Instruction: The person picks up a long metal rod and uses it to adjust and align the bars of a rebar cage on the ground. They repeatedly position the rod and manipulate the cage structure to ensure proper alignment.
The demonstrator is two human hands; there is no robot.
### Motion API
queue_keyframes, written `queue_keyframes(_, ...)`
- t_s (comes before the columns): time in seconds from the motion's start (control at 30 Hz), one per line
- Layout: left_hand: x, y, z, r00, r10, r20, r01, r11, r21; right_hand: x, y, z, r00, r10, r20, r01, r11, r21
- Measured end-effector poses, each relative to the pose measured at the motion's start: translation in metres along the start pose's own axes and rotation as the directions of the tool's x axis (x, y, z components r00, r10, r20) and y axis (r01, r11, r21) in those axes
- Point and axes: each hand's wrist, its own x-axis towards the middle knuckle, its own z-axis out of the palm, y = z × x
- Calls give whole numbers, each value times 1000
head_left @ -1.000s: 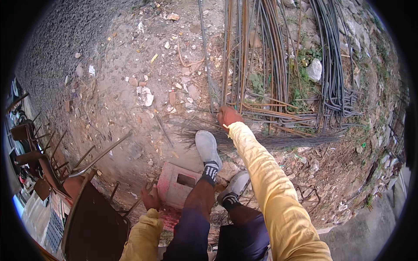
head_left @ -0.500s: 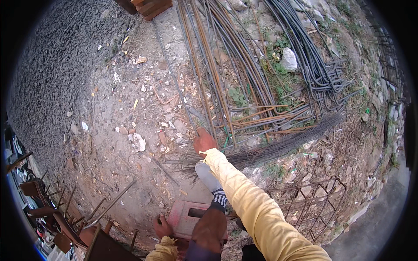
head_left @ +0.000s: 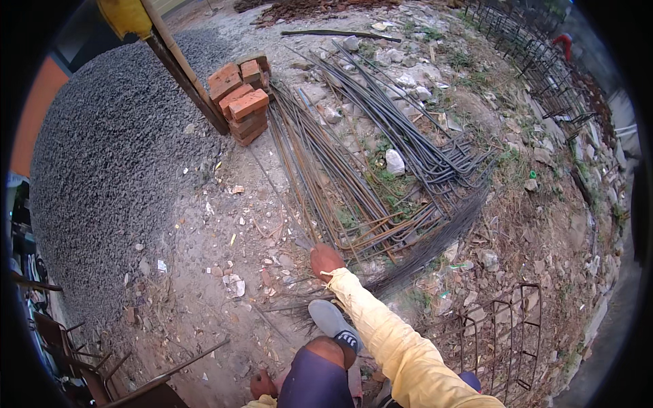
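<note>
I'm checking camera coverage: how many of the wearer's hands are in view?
2: the right hand beside the steel bars, the left hand low in the picture, left of the bent knee.

Dark ankle sock [head_left: 349, 339]: white stripes, no readable lettering
Grey-brown, rubble-strewn earth ground [head_left: 197, 272]: no legible words, numbers, labels or signs

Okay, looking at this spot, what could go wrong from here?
Your bare right hand is down by the steel rods, so a rough end might scrape it. Your grey shoe is close to the dark wire bundle, which could snag it. Some rods also reach toward the unevenly piled brick stack; shifting them might knock bricks loose.
</note>
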Motion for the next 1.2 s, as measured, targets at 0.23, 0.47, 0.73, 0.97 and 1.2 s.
queue_keyframes(0.23,12,-25,13,997,52,-61,-56,997,-54,-16,14,30,982,-186,4,182,952,-247)
queue_keyframes(0.47,5,-25,19,994,-33,103,34,999,-9,5,45,93,993,-107,52,119,897,-426)
queue_keyframes(0.73,19,-44,45,999,-36,3,36,998,-52,-28,-22,49,998,-49,-48,42,988,-147)
queue_keyframes(0.97,5,-41,24,981,-29,191,39,998,-48,-60,-43,0,998,40,-44,-49,974,-221)
queue_keyframes(1.2,1,-30,8,956,-31,293,65,992,-105,-80,-81,10,1000,-16,5,17,926,-377)
